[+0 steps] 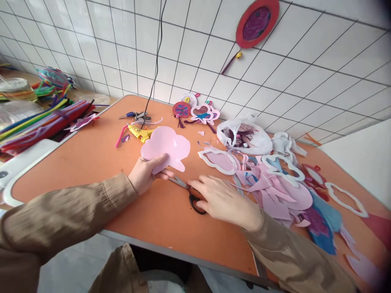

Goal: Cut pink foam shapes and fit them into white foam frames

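My left hand [146, 173] pinches the lower edge of a pink cloud-shaped paper cutout [166, 147] and holds it just above the orange table [91, 162]. My right hand [221, 199] lies over a pair of black-handled scissors [189, 193] that rest flat on the table. Its fingers cover the handles. The scissor blades point left toward my left hand.
A heap of pink, blue and purple paper scraps [281, 191] with white cloud frames [282, 167] lies to the right. A yellow glue gun [140, 132] with its black cord, a plastic bag [244, 136] and finished ornaments [195, 112] sit near the tiled wall. Coloured pipe cleaners [39, 122] fill the left side.
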The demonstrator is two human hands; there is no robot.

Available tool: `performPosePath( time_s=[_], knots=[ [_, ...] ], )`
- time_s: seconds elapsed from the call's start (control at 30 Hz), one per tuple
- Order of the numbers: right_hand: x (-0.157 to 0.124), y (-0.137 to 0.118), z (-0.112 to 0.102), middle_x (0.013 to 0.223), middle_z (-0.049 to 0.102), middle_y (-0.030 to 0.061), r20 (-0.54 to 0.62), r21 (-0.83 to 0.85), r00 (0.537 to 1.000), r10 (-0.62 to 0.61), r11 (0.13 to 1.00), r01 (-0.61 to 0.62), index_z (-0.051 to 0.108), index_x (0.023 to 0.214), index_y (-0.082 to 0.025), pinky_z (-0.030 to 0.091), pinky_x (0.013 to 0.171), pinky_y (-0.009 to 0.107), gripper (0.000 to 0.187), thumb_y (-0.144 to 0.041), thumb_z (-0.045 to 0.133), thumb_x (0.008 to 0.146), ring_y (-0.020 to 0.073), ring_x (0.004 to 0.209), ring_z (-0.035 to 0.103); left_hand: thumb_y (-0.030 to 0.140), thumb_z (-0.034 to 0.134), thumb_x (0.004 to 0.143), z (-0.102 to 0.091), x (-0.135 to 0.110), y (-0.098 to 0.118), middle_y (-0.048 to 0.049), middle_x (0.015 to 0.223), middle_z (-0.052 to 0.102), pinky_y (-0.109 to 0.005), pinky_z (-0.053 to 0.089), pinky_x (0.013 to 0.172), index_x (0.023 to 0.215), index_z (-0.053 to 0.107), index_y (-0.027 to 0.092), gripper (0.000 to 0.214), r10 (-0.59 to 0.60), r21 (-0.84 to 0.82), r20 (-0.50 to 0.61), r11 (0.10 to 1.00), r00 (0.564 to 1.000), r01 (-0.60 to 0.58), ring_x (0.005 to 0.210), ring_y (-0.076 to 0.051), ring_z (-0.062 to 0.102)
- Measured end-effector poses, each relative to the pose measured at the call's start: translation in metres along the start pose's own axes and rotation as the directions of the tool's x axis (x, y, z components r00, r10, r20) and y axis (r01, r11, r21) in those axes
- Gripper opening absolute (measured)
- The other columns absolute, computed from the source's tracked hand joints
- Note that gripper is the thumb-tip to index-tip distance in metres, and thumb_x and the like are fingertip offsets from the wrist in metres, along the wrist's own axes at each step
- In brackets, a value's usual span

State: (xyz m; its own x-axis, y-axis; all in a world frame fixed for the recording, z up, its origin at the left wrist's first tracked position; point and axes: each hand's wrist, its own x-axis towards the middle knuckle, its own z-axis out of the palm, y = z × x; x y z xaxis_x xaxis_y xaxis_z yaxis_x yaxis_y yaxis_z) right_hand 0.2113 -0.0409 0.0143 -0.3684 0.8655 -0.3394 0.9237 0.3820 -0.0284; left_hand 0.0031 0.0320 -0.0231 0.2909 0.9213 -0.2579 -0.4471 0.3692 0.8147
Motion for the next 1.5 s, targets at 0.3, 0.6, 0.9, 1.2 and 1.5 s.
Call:
performPosePath(
  time_s=[0.3,0.6,0.9,1.2,1.5],
  knots=[
    [0.014,0.04,0.002,0.081,0.066,-0.0001,-0.085,0.577,0.996,0.033,0.816,0.022,0.06,0.095,-0.023,0.044,0.064,0.028,0.017,-0.018,0.062,0.079,0.0164,0.071,0.061,0.024,0.087,0.074,-0.004,0.006,0.011,-0.0035,0.067,0.072,-0.016,0.053,0.039,0.092,0.066,0.013,0.03,0.006,-0.08,-0.082,0.997,0.997,-0.012,0.047,-0.015,0.07],
    [0.041,0.083,0.03,0.096,0.067,0.0044,-0.089,0.995,0.995,0.04,0.043,0.087,0.057,0.119,-0.026,0.055,0.08,0.036,0.067,-0.061,0.087,0.069,0.0199,0.087,0.068,0.024,0.09,0.07,-0.006,0.004,0.02,-0.0047,0.073,0.074,-0.018,0.053,0.04,0.095,0.067,0.012,0.036,0.018,-0.142,-0.136,0.989,0.99,-0.038,0.047,-0.015,0.069],
    [0.048,0.029,0.013,0.08,0.061,-0.0003,-0.418,0.908,0.883,0.216,0.118,0.401,0.057,0.1,-0.024,0.051,0.07,0.035,0.057,-0.076,0.068,0.083,0.0179,0.068,0.065,0.028,0.095,0.064,-0.003,-0.001,0.017,-0.0059,0.066,0.074,-0.018,0.055,0.041,0.089,0.071,0.009,0.04,-0.063,-0.085,-0.104,0.995,0.993,0.054,0.049,-0.017,0.07],
    [0.048,0.032,0.019,0.061,0.057,-0.0031,-0.397,0.917,0.915,0.073,0.07,0.392,0.064,0.092,-0.018,0.04,0.052,0.026,0.06,-0.076,0.072,0.08,0.0124,0.047,0.059,0.052,0.095,0.062,-0.002,-0.007,0.016,-0.0081,0.057,0.073,-0.02,0.055,0.043,0.085,0.072,0.007,0.056,-0.105,0.109,0.003,0.989,0.995,0.104,0.044,-0.017,0.067],
    [0.049,0.026,0.032,0.055,0.057,-0.0036,-0.395,0.918,0.909,0.129,0.025,0.396,0.063,0.087,-0.019,0.043,0.052,0.028,0.059,-0.077,0.071,0.08,0.0124,0.045,0.055,0.05,0.09,0.068,-0.003,-0.008,0.015,-0.0083,0.058,0.074,-0.024,0.056,0.044,0.09,0.07,0.008,0.052,-0.139,0.262,-0.064,0.953,0.988,0.151,0.047,-0.02,0.069]
  ],
)
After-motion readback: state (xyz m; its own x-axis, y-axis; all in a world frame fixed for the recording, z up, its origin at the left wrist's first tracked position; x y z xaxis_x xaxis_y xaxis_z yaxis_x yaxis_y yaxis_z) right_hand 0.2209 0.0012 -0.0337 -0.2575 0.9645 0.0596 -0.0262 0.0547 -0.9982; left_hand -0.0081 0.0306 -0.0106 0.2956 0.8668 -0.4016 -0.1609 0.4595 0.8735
